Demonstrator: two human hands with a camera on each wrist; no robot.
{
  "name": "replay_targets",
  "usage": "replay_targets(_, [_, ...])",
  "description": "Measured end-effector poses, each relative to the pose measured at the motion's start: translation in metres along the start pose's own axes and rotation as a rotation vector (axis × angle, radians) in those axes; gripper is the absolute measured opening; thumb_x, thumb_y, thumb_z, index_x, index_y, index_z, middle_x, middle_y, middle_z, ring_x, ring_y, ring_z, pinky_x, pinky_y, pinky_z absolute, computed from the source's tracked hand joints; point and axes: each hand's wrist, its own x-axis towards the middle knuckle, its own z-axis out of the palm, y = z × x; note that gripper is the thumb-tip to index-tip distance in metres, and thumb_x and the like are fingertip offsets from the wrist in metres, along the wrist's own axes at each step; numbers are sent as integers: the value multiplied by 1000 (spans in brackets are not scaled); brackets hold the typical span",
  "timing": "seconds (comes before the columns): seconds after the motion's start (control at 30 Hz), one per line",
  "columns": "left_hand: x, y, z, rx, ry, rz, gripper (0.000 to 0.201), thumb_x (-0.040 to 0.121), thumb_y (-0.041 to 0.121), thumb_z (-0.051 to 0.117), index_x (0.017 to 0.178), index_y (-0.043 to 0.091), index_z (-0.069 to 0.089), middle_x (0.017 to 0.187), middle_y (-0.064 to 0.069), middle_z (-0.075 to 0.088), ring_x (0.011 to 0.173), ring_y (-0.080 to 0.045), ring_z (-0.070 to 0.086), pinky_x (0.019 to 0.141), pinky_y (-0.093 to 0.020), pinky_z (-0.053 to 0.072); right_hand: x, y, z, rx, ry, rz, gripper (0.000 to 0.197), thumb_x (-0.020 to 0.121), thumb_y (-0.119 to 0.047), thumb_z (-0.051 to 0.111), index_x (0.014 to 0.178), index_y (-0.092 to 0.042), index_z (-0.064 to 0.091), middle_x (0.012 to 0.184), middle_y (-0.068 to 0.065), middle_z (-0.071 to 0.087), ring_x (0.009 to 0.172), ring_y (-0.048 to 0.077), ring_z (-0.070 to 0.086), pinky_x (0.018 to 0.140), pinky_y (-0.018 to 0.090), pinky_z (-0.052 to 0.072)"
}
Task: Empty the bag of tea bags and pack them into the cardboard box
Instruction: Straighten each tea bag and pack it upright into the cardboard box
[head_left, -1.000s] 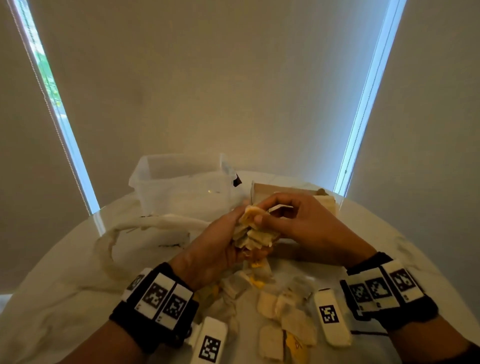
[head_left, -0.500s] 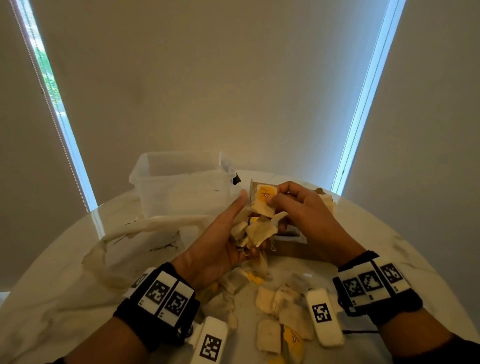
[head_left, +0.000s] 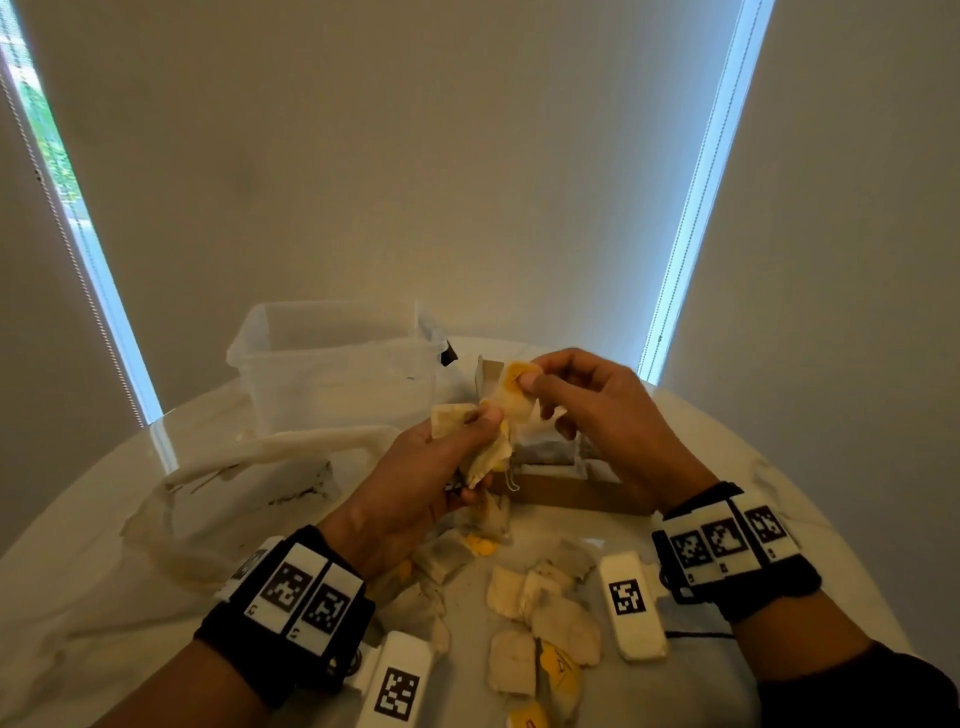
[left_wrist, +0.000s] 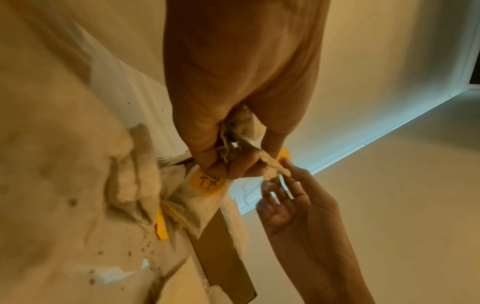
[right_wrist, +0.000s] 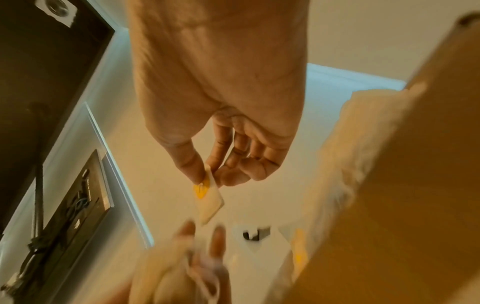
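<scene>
Nearest, at 6 o'clock on the round white table (head_left: 810, 467), lie loose tea bags (head_left: 563, 621): about eight or nine can be counted, some with yellow tags, though overlap makes the count unsure. Two white marker blocks (head_left: 631, 605) lie among them, one at 5 o'clock and one at 7 o'clock.

Above these, mid-scene, the left hand (head_left: 415, 483) has its fingers curled around a bunch of tea bags (head_left: 485, 457); how many it grips cannot be told, since they are crumpled together. In the left wrist view strings and paper bulge between thumb and fingers. At 1 o'clock from it, the right hand (head_left: 597, 410) pinches one single tea bag (head_left: 511, 392) by its yellow-tagged end between thumb and forefinger, the other fingers loosely bent.

Just behind the hands, at 12 o'clock, stands one open cardboard box (head_left: 566, 493) with several tea bags inside. At 9 o'clock the one cloth bag (head_left: 249, 478) lies slack on the table. Farthest, at 11 o'clock, sits one clear plastic tub (head_left: 332, 364).
</scene>
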Motion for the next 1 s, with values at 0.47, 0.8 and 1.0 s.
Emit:
replay_targets(0.47, [0, 0, 0, 32, 2, -49, 40, 99, 36, 70, 119, 1, 75, 76, -8, 64, 65, -14, 59, 50, -22, 49, 0, 13, -108, -371, -2, 323, 12, 95, -32, 79, 104, -25, 83, 95, 2, 81, 68, 10, 66, 60, 24, 45])
replay_targets(0.8, [0, 0, 1, 23, 8, -72, 41, 100, 33, 69, 121, -2, 74, 77, -12, 61, 67, -18, 55, 48, -23, 48, 2, 29, -108, -556, 24, 404, 9, 98, -30, 76, 106, -25, 78, 99, -4, 70, 88, 10, 60, 68, 22, 45])
replay_targets(1.0, [-2, 6, 3, -10, 28, -91, 49, 94, 48, 68, 115, 4, 75, 83, -13, 64, 67, -19, 62, 50, -25, 50, 5, 25, -101, -519, 116, 262, 13, 95, -28, 80, 107, -25, 81, 100, 2, 72, 89, 12, 63, 79, 26, 51])
